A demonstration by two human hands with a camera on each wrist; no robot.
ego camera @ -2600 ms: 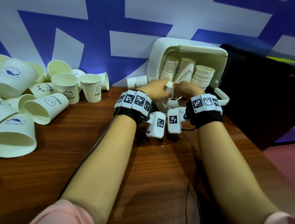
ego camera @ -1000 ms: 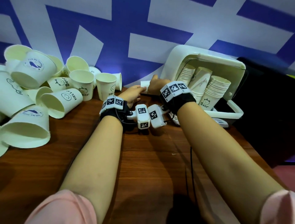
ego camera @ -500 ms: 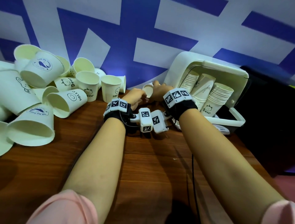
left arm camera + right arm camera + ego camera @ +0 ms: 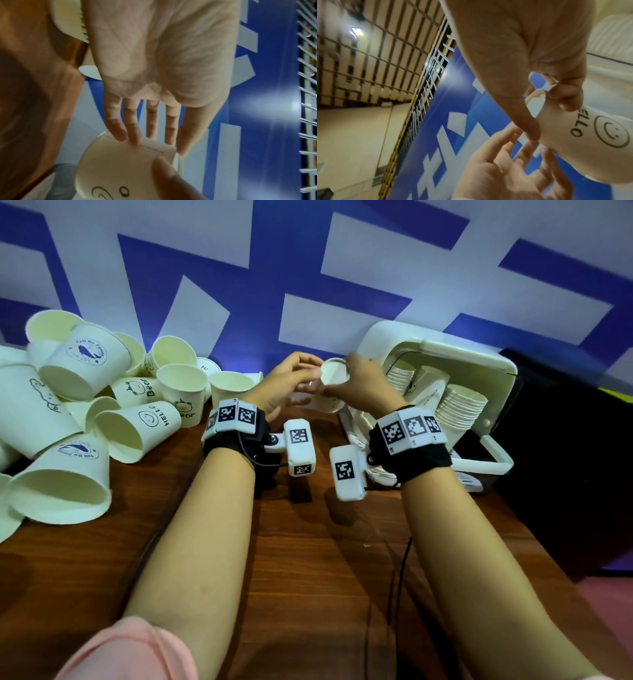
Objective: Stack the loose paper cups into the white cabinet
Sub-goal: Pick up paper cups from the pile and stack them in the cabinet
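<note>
Holding a small white paper cup printed with a smiley face and HELLO (image 4: 331, 385) just in front of the blue-and-white patterned wall (image 4: 239, 268), the person has it raised off the dark brown wooden table (image 4: 308, 577); the right hand (image 4: 366, 386) has thumb and fingers curled round the cup's side, a firm pinch seen plainly from the right wrist view; the left hand (image 4: 289, 381) lies with fingers nearly straight, their tips only brushing the cup's base end, so it steadies rather than grips.

What matters, I'd say, is how the cup lies against its goal; its long axis looks tipped over, the open mouth turned up and towards the person, the base pointing away and down; the white plastic cabinet with rounded corners (image 4: 394, 337) stands immediately right of the right hand, leaning back, with its opening facing the person and ribbed stacks of nested white cups (image 4: 460, 409) inside; so the cup is left of the opening, and the right hand is the nearer one. To my eye the cup needs to travel rightwards and be lined up with one of those stacks before it will nest; which stack it is meant for I cannot tell.

A heap of loose white paper cups (image 4: 102, 412) lies well apart on the table's left side, so plenty remains to be done.
</note>
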